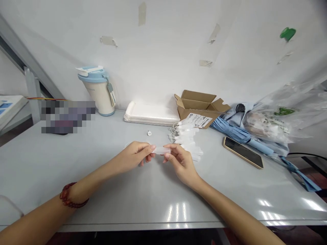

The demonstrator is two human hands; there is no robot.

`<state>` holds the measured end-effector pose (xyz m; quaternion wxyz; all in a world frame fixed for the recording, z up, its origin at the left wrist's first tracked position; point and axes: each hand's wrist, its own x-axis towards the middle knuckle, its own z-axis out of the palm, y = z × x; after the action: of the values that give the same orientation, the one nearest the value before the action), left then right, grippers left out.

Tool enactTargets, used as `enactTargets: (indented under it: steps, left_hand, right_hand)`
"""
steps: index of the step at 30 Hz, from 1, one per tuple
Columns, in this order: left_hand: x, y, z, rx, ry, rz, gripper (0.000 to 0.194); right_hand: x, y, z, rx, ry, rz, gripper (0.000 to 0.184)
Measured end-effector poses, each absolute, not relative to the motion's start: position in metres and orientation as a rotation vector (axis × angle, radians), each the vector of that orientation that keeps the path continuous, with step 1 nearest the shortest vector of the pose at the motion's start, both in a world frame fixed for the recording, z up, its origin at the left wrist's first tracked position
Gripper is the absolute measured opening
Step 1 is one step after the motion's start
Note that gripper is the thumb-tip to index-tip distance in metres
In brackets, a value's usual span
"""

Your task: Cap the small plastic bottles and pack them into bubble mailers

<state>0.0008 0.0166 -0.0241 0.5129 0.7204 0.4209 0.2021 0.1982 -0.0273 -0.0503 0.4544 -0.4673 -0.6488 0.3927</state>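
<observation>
A small translucent white plastic tube (162,150) is held level between my two hands above the table. My left hand (139,153) pinches its left end between thumb and fingers, and my right hand (181,161) grips the right end. A thin pale loop shows just behind my left hand. Beyond my right hand lies a pile of similar whitish tubes (187,134), with thin strings at their left ends. A tiny round white piece (149,133) rests on the table behind my hands. My fingertips hide both ends of the tube.
White flat trays (153,113) are stacked by the wall, beside an open cardboard box (195,112). A cream tumbler (99,93) stands back left. On the right are a phone (242,152), a folded blue umbrella (230,131) and a clear plastic bag (273,119).
</observation>
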Motion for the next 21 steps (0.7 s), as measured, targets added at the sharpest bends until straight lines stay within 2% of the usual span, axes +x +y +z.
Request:
enactTargets:
  steps: [7,15,21]
  left_hand:
    - [0.006,0.010,-0.020,1.867,1.032,0.585,0.032]
    - [0.009,0.005,-0.031,2.278,0.914,0.864,0.022]
    - [0.009,0.006,-0.029,2.176,1.012,0.779,0.024]
  right_hand:
    - [0.198,-0.032,-0.043,-1.212,-1.601,0.733,0.013]
    - [0.198,-0.030,-0.041,-1.327,-1.491,1.013,0.032]
    - [0.198,-0.026,-0.045,-1.245,-1.407,1.176,0.032]
